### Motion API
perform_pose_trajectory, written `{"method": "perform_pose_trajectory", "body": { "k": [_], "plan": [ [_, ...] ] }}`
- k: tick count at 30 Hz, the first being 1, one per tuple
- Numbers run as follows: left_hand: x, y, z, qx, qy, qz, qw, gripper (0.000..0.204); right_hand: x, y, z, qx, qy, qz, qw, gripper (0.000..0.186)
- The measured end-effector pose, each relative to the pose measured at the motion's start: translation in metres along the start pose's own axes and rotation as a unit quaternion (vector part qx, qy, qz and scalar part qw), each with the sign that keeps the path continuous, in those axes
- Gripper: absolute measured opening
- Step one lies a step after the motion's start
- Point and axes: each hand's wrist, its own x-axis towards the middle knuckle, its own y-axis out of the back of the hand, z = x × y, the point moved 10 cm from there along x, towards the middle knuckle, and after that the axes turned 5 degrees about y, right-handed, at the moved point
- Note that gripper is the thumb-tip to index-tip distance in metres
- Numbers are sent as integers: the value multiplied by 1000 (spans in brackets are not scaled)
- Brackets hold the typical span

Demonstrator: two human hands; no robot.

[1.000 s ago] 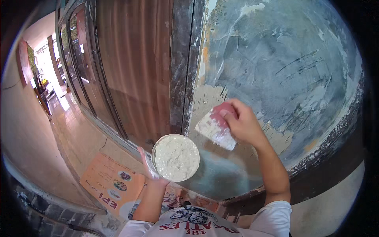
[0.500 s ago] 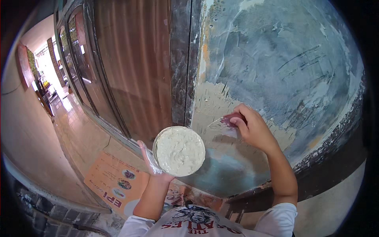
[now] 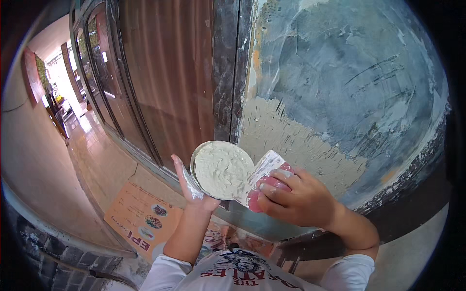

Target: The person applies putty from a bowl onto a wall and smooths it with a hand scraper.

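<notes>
A round container of off-white putty (image 3: 223, 169) rests in my left hand (image 3: 190, 186), which grips it from the left and below, the thumb side smeared with white. My right hand (image 3: 298, 196) is closed round a putty knife (image 3: 264, 177) with a pink-red handle and a wide blade coated in putty. The blade meets the right rim of the container. Beyond my right hand is the wall (image 3: 349, 82), blue-grey and patchy above. Its lower part carries a beige band of fresh putty (image 3: 296, 140) with dark streaks along the upper edge.
Left of the wall stand a dark post (image 3: 225, 72) and a brown panelled door (image 3: 165, 63). An orange printed banner (image 3: 141, 218) lies on the floor below my left arm. A tiled passage (image 3: 87, 136) runs to the far left, and dark paving (image 3: 63, 262) borders the lower left.
My right hand has drawn the putty knife off the wall and brought it left and down to the container's rim. The container tilts slightly; my left hand has barely shifted.
</notes>
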Motion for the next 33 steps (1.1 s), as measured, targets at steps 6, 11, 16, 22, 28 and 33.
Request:
{"method": "perform_pose_trajectory", "body": {
  "k": [6,11,16,22,28,33],
  "plan": [
    [1,-1,-5,-11,13,-10,1000,99,2,2,-1,-4,-2,19,1000,17],
    [1,-7,-7,-19,9,-51,998,98,1,-7,1,-6,-15,23,1000,16],
    [0,-9,-9,-17,7,-48,999,100,-1,-16,4,46,-36,0,998,26],
    [-1,-7,-12,-4,9,-30,1000,101,-4,-15,10,57,-55,43,996,29],
    [2,-5,-19,-16,24,-36,999,105,-4,3,26,35,-99,77,992,21],
    [-5,-10,-13,-17,23,-56,998,106,-25,13,78,45,-233,123,964,15]
  ]
}}
